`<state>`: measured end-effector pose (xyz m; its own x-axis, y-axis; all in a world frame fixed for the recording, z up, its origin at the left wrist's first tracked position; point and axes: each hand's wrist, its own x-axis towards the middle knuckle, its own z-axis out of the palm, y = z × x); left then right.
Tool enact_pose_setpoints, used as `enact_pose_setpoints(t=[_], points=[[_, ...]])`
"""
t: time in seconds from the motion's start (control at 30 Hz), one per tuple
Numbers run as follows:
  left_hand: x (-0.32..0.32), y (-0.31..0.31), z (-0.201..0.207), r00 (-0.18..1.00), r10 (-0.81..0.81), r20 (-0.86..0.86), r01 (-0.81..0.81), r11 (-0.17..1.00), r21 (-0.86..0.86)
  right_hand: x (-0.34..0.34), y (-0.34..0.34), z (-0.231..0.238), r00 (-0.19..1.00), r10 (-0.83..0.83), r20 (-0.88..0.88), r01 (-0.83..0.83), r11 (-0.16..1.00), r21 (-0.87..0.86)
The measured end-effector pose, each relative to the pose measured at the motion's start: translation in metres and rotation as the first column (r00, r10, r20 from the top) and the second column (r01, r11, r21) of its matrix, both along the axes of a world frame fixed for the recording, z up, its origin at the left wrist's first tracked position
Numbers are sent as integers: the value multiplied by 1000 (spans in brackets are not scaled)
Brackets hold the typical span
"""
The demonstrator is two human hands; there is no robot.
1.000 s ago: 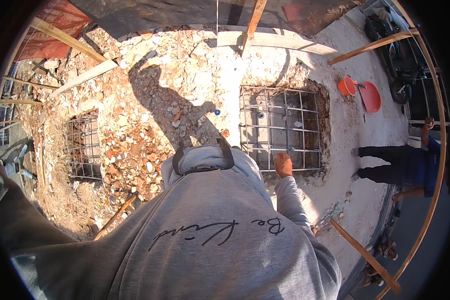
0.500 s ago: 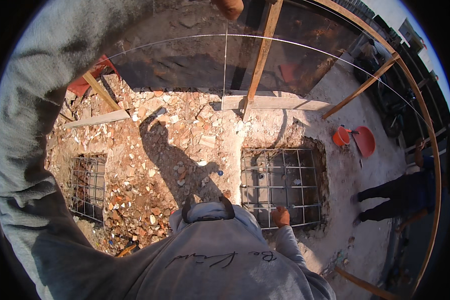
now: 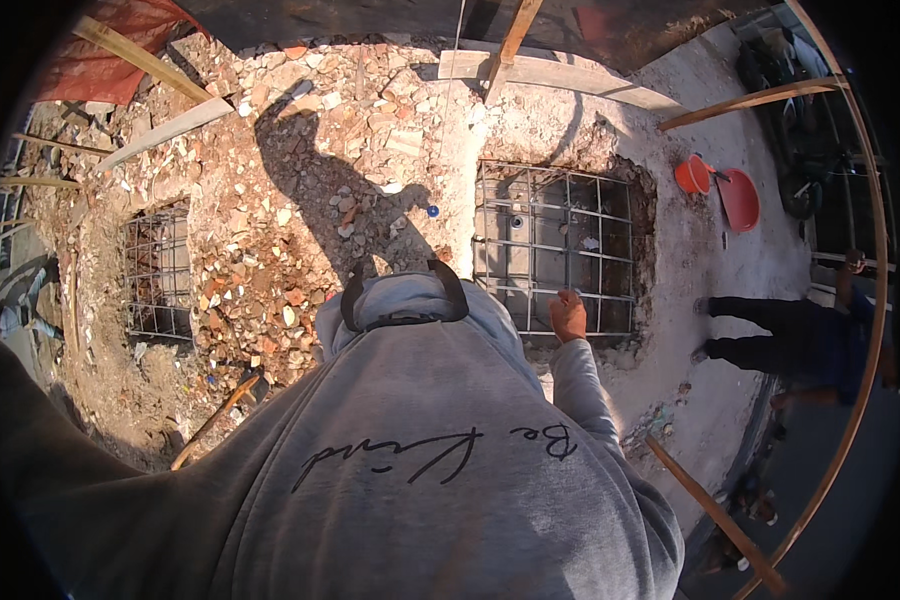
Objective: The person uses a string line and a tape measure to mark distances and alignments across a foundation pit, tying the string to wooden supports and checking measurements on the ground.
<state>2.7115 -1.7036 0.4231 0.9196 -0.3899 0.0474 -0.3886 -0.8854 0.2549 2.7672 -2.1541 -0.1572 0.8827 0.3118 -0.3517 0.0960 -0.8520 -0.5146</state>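
My right hand [image 3: 568, 317] is closed in a fist, held over the near edge of a steel rebar grid [image 3: 568, 252] that lies in a square pit. Whatever its fingers may hold is hidden, and I cannot tell whether it touches the bars. The grey-sleeved left arm [image 3: 80, 470] reaches out to the lower left; its hand is out of view. A thin pale string [image 3: 454, 60] hangs down from the top edge. Left of the pit shows a small blue round object [image 3: 433, 211], whose link to the string I cannot make out.
Broken rubble [image 3: 280, 290] covers the ground at left, around a second rebar grid [image 3: 160, 270]. A board [image 3: 560, 78] and wooden posts [image 3: 510, 45] stand ahead. At right are an orange bucket [image 3: 692, 175], a red basin [image 3: 739, 200] and another person [image 3: 800, 335] in dark clothes.
My view has tilted down, so the ground sits higher. My left hand, at the top by the string before, has left the view. My right hand remains closed over the grid's near edge.
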Motion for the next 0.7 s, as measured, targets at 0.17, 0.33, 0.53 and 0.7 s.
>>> enact_pose_setpoints(t=[0.17,0.33,0.53,0.7], points=[[0,-3,-15,1000,-13,1,13,999,-29,-10,-15,-7,1000,13,12,-13,1000,0],[-6,-4,-24,1000,9,21,-8,999,-31,-11,-15,-5,1000,8,-18,-8,1000,-15],[-9,-6,-33,998,32,56,-31,999,-25,-15,-19,-9,1000,1,-3,-1,1000,-14],[-10,-10,-37,993,62,104,-59,998,-25,-16,-21,-10,999,-3,-37,2,1000,-5]])
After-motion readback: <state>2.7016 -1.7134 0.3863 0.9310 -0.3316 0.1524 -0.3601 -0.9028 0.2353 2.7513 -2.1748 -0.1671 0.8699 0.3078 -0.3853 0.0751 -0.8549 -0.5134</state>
